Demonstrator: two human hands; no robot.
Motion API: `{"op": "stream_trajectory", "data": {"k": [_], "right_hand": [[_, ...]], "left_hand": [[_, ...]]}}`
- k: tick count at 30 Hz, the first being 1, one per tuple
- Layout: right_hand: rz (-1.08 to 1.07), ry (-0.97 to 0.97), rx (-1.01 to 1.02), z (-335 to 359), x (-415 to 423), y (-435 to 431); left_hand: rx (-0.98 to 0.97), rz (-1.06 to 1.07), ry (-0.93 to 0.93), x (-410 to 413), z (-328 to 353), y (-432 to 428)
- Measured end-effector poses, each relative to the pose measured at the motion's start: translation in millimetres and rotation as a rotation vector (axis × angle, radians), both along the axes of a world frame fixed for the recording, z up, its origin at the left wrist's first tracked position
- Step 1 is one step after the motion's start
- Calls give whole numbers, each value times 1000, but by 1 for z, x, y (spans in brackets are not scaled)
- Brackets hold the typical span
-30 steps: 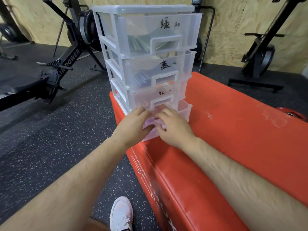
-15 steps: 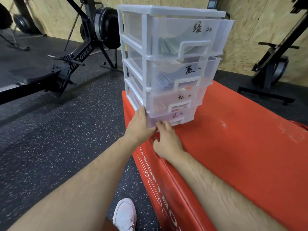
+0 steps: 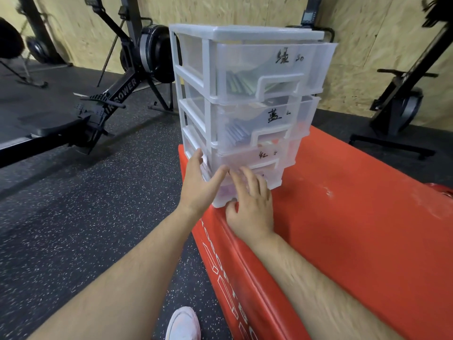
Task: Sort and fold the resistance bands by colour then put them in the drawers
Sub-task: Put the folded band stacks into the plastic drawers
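Note:
A clear plastic drawer unit (image 3: 196, 55) with several stacked drawers stands at the corner of a red padded box (image 3: 355, 229). The top drawer (image 3: 316, 67) holds folded green bands (image 3: 239, 83). The second drawer (image 3: 306, 114) holds blue bands (image 3: 236, 134). Pinkish bands show faintly in the third drawer (image 3: 289, 153) and the bottom drawer (image 3: 225, 195). My left hand (image 3: 198, 185) rests with straight fingers against the unit's left front corner. My right hand (image 3: 252, 200) presses flat on the bottom drawer's front, thumb under its edge.
A black rowing machine (image 3: 110, 94) stands on the speckled rubber floor (image 3: 85, 217) to the left. Another black machine (image 3: 402, 101) is at the back right by the chipboard wall (image 3: 355, 25). My white shoe (image 3: 182, 323) is on the floor beside the box.
The bottom drawer, pulled out a second ago, is now pushed in. My right hand has risen from the box edge onto the drawer front; my left hand moved up the unit's corner.

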State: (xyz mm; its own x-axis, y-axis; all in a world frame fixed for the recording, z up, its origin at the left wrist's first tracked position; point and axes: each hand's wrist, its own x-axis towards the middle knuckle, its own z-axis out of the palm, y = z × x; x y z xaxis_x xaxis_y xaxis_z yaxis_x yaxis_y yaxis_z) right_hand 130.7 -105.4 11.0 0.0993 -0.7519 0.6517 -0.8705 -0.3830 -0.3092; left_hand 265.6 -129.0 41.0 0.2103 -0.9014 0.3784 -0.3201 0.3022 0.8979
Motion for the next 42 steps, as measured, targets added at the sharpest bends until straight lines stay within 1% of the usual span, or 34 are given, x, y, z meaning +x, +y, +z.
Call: {"op": "stream_trajectory", "data": {"k": [4, 7, 9, 11, 14, 16, 17, 20, 24, 28, 30, 31, 33, 35, 36, 37, 39, 42], "right_hand": [[-18, 91, 152, 14, 4, -8], [5, 198, 295, 22, 3, -14], [29, 208, 328, 26, 1, -16], [41, 145, 244, 31, -3, -13], [40, -19, -38, 35, -11, -1], [27, -41, -159, 44, -12, 2], [14, -31, -182, 50, -12, 2], [-43, 35, -120, 65, -5, -3], [-94, 140, 2, 75, -1, -11], [-35, 291, 149, 91, -4, -21], [-11, 305, 200, 98, -5, -26], [-15, 291, 176, 100, -5, -25], [-24, 206, 45, 103, -6, -21], [-19, 84, -134, 106, -8, -18], [-17, 64, -195, 111, -8, -17], [-21, 79, -225, 118, -8, -17], [-32, 145, -222, 132, -7, -19], [-50, 187, -188, 146, -4, -24]], "left_hand": [[-32, 15, 50, -2, 10, -12], [20, 92, 105, 4, 5, -22], [35, 97, 110, 6, 7, -24], [45, 104, 89, 5, 10, -24], [-25, 185, 126, 4, 19, -16], [-118, 189, 139, 0, 30, -12], [-145, 160, 123, -2, 35, -11], [-109, 77, 114, -12, 53, -13], [-100, 88, 159, -14, 68, -17], [-79, 147, 148, -2, 74, -27], [-61, 166, 118, 4, 76, -31], [-55, 167, 105, 5, 77, -31], [-66, 186, 104, 4, 79, -29], [-134, 215, 168, -1, 86, -24], [-186, 213, 212, -5, 93, -21], [-233, 195, 243, -9, 101, -18], [-272, 126, 250, -18, 118, -14], [-246, 65, 262, -26, 131, -14]]}}
